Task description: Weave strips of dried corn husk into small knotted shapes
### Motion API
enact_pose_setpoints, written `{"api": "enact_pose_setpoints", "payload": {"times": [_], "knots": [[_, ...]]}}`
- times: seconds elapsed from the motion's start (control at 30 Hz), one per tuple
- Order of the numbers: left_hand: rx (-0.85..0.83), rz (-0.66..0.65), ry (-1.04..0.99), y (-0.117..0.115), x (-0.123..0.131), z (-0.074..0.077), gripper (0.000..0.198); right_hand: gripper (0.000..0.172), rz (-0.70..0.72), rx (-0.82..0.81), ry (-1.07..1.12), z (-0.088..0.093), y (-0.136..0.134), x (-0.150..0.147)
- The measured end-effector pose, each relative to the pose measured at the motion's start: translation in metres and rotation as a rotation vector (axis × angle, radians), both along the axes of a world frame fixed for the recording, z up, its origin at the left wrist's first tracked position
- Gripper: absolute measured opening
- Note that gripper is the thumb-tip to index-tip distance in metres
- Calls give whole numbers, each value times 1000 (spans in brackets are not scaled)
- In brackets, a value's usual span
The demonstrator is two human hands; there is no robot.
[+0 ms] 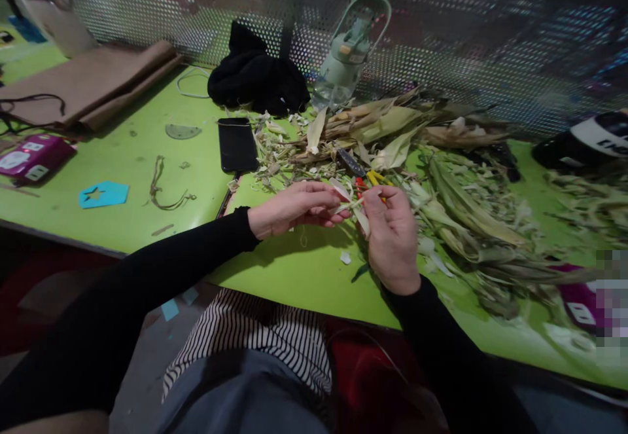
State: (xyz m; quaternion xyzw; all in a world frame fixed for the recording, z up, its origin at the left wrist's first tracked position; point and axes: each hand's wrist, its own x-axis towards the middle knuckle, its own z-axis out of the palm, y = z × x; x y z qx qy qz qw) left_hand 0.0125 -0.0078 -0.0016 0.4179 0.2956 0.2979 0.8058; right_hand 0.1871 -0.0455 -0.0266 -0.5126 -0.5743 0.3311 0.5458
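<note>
Just above the near part of the green table, both hands meet at a small piece of pale corn husk with petal-like strips. My left hand reaches in from the left, its fingers closed on one end of the piece. Thumb and fingertips of my right hand pinch its other end. Right behind the fingers lie tools with red and yellow handles, partly covered, and a dark-handled tool. Long dried corn husks are heaped beyond them, and more green husks lie right of my right hand.
A black phone lies left of the husk scraps. Behind stand a black cloth bundle and a pale green bottle. A blue paper cutout, a purple box and brown paper are leftward. A dark bottle lies right.
</note>
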Motion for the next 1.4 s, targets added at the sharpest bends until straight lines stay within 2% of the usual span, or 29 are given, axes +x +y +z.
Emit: {"api": "enact_pose_setpoints", "payload": {"times": [0.1, 0.23, 0.4, 0.5, 0.6, 0.77, 0.87, 1.13, 1.27, 1.4], "knots": [[85, -12, -2, -1, 2, -4, 10, 31, 54, -33, -14, 4, -2, -2], [299, 35, 58, 0, 4, -11, 11, 34, 56, -43, -102, 9, -4, -3], [540, 21, 274, -2, 4, -12, 9, 21, 68, 31, -274, 11, -4, -1], [587, -4, 350, -4, 3, -10, 8, 13, 43, 61, -271, 11, -3, -2], [521, -24, 357, -3, 1, -8, 11, 11, 25, 29, -169, 11, -2, -3], [394, -62, 207, -3, -1, -6, 26, 13, 60, -8, -71, 4, 0, 0], [322, -74, 188, -6, 1, -7, 32, 13, 71, -19, -34, -2, 2, 3], [351, -111, 187, -5, 4, -11, 15, 13, 83, -50, 6, -2, 0, 1], [262, -134, 170, -7, 7, -14, 13, 18, 111, -72, -37, 1, 1, 1], [94, -36, 90, -9, 9, -10, 13, 23, 65, -110, 5, 5, 6, 4]]}}
